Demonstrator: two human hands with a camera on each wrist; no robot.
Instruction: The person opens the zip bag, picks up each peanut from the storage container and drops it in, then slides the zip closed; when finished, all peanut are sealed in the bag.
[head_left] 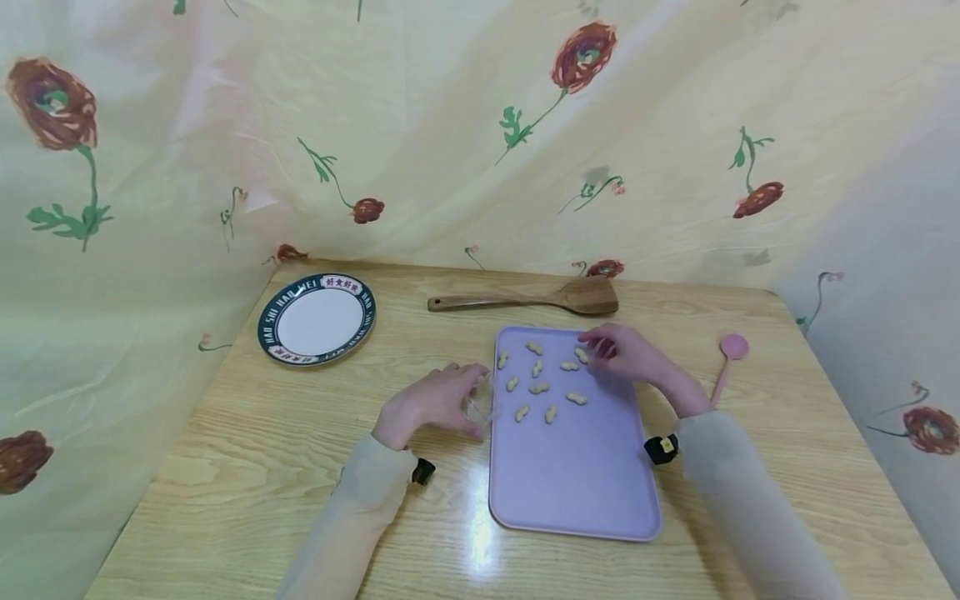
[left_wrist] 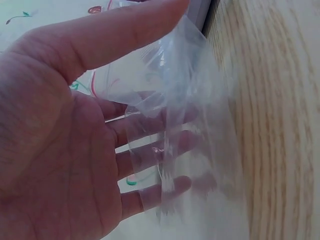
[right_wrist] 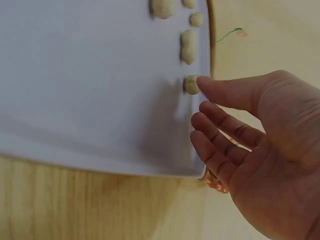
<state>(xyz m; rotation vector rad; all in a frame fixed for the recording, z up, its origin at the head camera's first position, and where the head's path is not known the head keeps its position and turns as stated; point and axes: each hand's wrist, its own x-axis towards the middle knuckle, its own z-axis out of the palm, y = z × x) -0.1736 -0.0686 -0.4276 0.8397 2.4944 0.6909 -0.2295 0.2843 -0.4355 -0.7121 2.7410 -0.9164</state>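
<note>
A lilac tray (head_left: 570,483) lies on the table with several unshelled peanuts (head_left: 539,387) spread over its far half. At the tray's left edge my left hand (head_left: 435,400) holds a clear plastic bag (left_wrist: 175,75) with a red line across it. The thumb is on one side, and the other fingers show through the film. Over the tray's far right corner is my right hand (head_left: 630,354). Its thumb tip overlaps the end of one peanut (right_wrist: 191,84), which lies on the tray; the index finger is hidden in the right wrist view.
Behind the tray lies a wooden spatula (head_left: 525,300). A white plate with a dark patterned rim (head_left: 273,325) sits at the back left, and a small pink spoon (head_left: 733,347) to the right. Flowered cloth (head_left: 427,125) hangs behind the wooden table (head_left: 247,467).
</note>
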